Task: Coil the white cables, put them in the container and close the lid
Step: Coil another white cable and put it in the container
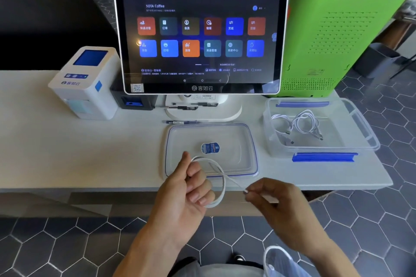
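My left hand [186, 189] grips a loop of white cable [221, 189] in front of the counter edge. My right hand [272, 198] pinches the same cable's plug end, a short straight run stretching between both hands. The clear container [360, 119] with blue clips stands open at the right of the counter; coiled white cables [301, 125] lie inside it. Its clear lid [247, 141], blue-rimmed with a round blue sticker, rests flat on the counter just beyond my hands.
A touchscreen terminal [201, 38] stands behind the lid, with a pen [180, 122] at its base. A white receipt printer [86, 81] sits at the left, a green machine [337, 33] behind the container. Tiled floor lies below the counter edge.
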